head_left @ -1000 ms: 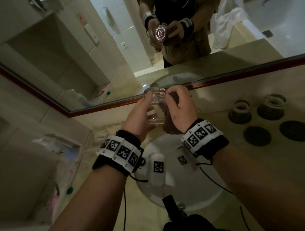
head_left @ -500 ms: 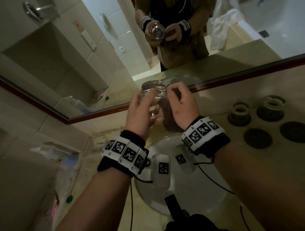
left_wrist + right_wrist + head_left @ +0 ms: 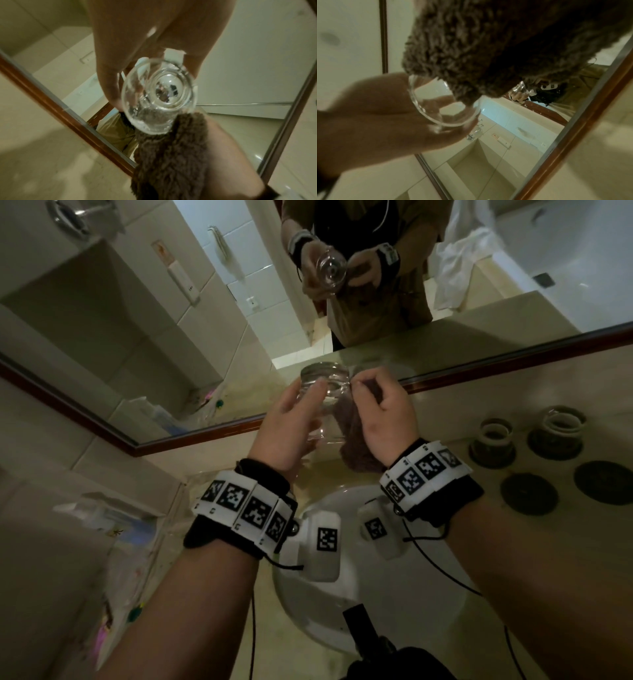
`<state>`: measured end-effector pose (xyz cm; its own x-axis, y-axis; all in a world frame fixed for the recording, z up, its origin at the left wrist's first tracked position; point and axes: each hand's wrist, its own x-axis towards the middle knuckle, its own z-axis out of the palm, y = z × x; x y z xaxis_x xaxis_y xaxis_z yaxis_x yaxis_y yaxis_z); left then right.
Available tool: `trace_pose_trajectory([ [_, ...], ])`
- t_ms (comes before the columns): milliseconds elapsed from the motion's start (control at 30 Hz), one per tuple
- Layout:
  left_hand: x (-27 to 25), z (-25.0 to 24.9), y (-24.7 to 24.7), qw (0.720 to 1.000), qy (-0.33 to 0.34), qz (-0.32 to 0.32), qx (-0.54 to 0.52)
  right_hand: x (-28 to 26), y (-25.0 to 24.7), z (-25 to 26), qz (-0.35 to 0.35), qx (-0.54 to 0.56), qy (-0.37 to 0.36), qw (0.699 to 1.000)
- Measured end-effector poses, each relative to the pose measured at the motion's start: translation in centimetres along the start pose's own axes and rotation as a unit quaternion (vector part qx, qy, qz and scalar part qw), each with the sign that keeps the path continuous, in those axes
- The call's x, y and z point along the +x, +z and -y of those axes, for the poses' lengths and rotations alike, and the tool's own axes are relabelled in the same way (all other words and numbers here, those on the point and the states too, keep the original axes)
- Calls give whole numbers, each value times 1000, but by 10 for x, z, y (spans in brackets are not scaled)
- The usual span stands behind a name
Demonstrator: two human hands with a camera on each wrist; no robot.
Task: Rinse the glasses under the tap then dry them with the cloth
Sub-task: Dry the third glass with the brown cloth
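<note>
My left hand (image 3: 291, 422) grips a clear drinking glass (image 3: 323, 392) in front of the mirror, above the white basin (image 3: 394, 604). In the left wrist view the glass (image 3: 159, 97) shows its thick base and water drops inside. My right hand (image 3: 380, 412) pinches a brown fluffy cloth (image 3: 354, 440) against the right side of the glass. The cloth (image 3: 488, 44) presses on the glass wall (image 3: 443, 106) in the right wrist view, and the cloth (image 3: 171, 155) hangs below the glass in the left wrist view. The tap is not visible.
On the counter to the right stand two dark ribbed holders (image 3: 493, 440) (image 3: 556, 431) and two round dark coasters (image 3: 529, 493) (image 3: 603, 481). A wood-framed mirror (image 3: 205, 433) runs behind the hands. Plastic-wrapped toiletries (image 3: 113, 515) lie at the left.
Both hands have lifted the glass and cloth slightly higher toward the mirror. The glass has turned in the left hand while the right hand keeps the cloth against it.
</note>
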<state>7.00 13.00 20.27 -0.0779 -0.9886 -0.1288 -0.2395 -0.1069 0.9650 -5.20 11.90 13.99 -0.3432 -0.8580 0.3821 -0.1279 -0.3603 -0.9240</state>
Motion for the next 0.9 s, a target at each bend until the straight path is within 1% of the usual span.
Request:
trace_pose_trajectory([
  [67,-1,0,2,999,15,-7,31,-2,3,0,-1,-7,-5,1000],
  [133,-1,2,5,997,45,-40,48,-5,6,2,5,-3,-14,1000],
  [200,0,6,5,995,66,-70,35,-6,8,9,6,1,-44,999],
  [233,0,7,3,995,62,-76,24,-7,8,11,7,2,-61,998],
  [300,-2,7,0,997,35,-61,2,-9,7,13,8,-2,-74,997],
  [333,-3,7,-1,998,28,-47,-16,-9,7,12,8,2,-64,998],
  [400,-5,5,0,998,26,-18,-59,-8,5,8,16,30,-13,999],
  [467,-6,4,1,998,25,-7,-66,-6,3,5,28,40,17,999],
  [533,-6,4,2,999,24,-25,-36,-5,2,7,27,23,-6,999],
  [633,-2,5,0,997,30,-64,9,-6,3,14,15,1,-73,997],
  [700,0,3,0,997,30,-63,18,-9,4,17,2,-18,-100,995],
  [733,-1,2,0,998,28,-54,19,-10,4,15,-4,-20,-94,995],
  [767,-2,1,0,999,26,-40,13,-11,3,13,-5,-13,-70,997],
  [833,-7,-1,2,1000,25,-6,-12,-9,1,8,19,17,7,1000],
  [867,-9,-1,3,999,28,5,-18,-8,-1,6,35,26,35,998],
  [900,-9,0,4,999,33,4,-18,-7,-2,6,43,25,46,998],
])
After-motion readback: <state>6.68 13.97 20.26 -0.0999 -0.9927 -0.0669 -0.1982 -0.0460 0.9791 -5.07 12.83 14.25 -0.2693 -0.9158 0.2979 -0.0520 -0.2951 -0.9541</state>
